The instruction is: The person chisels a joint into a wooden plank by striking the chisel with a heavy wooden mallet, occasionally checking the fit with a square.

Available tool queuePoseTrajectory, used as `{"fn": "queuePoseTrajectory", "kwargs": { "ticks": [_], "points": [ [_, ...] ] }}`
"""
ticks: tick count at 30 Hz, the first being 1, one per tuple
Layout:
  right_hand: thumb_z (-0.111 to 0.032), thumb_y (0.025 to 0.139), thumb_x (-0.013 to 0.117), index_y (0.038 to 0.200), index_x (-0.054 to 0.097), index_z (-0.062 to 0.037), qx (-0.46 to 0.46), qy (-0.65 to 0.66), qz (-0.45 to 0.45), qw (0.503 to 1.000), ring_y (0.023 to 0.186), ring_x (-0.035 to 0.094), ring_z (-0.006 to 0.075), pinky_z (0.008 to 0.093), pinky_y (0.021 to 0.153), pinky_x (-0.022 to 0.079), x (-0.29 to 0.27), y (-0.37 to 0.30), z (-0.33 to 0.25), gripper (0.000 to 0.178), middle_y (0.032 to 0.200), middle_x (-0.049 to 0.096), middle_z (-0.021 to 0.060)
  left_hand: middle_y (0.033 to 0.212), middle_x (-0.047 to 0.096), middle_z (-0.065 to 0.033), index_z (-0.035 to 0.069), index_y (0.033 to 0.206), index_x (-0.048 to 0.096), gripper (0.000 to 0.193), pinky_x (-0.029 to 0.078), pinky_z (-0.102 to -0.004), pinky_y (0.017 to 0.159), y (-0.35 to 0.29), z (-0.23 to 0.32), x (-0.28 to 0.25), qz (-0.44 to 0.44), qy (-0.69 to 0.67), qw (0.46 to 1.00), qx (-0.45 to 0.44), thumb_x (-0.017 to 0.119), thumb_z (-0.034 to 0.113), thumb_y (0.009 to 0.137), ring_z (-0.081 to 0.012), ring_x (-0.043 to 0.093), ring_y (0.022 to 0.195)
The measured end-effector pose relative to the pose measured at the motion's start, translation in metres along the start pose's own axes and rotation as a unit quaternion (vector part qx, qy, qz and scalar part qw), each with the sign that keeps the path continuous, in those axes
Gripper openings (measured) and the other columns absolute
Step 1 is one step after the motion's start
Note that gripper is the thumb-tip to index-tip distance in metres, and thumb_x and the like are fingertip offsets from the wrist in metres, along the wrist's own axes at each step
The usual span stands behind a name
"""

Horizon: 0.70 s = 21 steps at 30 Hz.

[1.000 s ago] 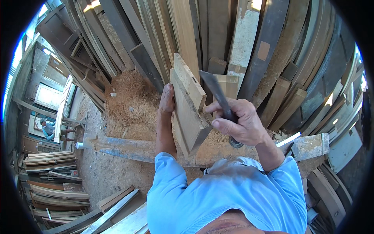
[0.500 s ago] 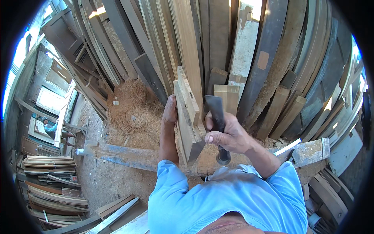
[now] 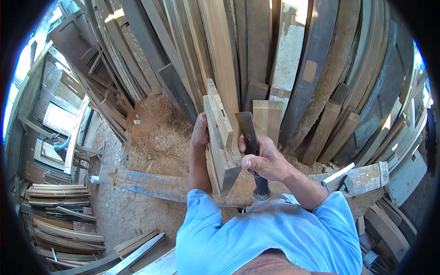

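Observation:
My left hand [image 3: 200, 130] is against the left face of a pale piece of jointed wood [image 3: 217, 133], holding it upright in front of my chest; some of its fingers are hidden behind the wood. The piece has a raised strip with a small dark slot along its right side and a smooth cut end facing me. Wrapped round a chisel [image 3: 249, 130], my right hand [image 3: 269, 159] is close to the wood's right side. The chisel's flat dark blade points away from me, and its black handle comes out below my hand toward my shirt.
Behind the wood lies a worn plank bench [image 3: 151, 182], with a pale blue-white strip [image 3: 338, 173] at its right. Sawdust [image 3: 158, 121] is heaped beyond. Many boards [image 3: 256, 41] lean along the far side. Stacked timber [image 3: 59, 197] and a person [image 3: 60, 144] are at the left.
The chisel blade has swung slightly left, closer to the wood, and my right hand has shifted a little with it. At the left, the other person has bent forward.

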State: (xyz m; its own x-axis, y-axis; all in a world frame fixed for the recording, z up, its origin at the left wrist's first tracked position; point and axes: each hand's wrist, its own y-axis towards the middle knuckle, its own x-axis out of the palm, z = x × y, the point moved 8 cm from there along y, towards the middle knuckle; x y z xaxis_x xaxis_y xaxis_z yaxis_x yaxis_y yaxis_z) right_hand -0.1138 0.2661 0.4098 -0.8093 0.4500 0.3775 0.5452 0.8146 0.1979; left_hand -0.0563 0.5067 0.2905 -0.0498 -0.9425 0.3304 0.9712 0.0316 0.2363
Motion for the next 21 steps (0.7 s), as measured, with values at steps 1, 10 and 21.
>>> {"fn": "queuePoseTrajectory", "kwargs": {
  "ticks": [1,10,21],
  "points": [
    [-0.041,0.088,0.083,0.102,0.053,-0.0055,-0.011,-0.012,0.013,1.0,0.067,0.047,0.0045,0.0228,0.054,0.04,-0.001,-0.001,-0.005,0.049,0.077,0.047,-0.0053,0.094,0.068,-0.0142,-0.002,0.123,0.056,0.082,0.058,-0.0364,0.07,-0.001,0.0,-0.002,0.006,0.01,1.0,0.004,0.044,0.074,0.097,-0.0234,0.068,0.079],
    [-0.019,0.091,0.078,0.111,0.067,0.0035,-0.075,-0.185,0.171,0.965,0.062,0.039,0.0033,0.0238,0.057,0.035,-0.046,-0.018,-0.049,0.032,0.068,0.04,-0.0088,0.106,0.072,-0.014,-0.005,0.123,0.064,0.068,0.05,-0.0348,0.085,-0.008,0.059,0.025,0.116,0.356,0.917,0.135,0.046,0.057,0.104,-0.018,0.064,0.098],
    [-0.011,0.095,0.072,0.088,0.07,-0.0019,-0.009,-0.255,0.36,0.897,0.064,0.044,0.0022,0.0235,0.057,0.036,-0.133,-0.037,-0.037,0.011,0.069,0.055,-0.008,0.072,0.058,-0.0026,0.001,0.089,0.058,0.063,0.045,-0.0273,0.062,-0.043,0.08,0.084,0.048,0.39,0.913,0.111,0.082,0.057,0.079,-0.0104,0.051,0.071]
  ]
}}
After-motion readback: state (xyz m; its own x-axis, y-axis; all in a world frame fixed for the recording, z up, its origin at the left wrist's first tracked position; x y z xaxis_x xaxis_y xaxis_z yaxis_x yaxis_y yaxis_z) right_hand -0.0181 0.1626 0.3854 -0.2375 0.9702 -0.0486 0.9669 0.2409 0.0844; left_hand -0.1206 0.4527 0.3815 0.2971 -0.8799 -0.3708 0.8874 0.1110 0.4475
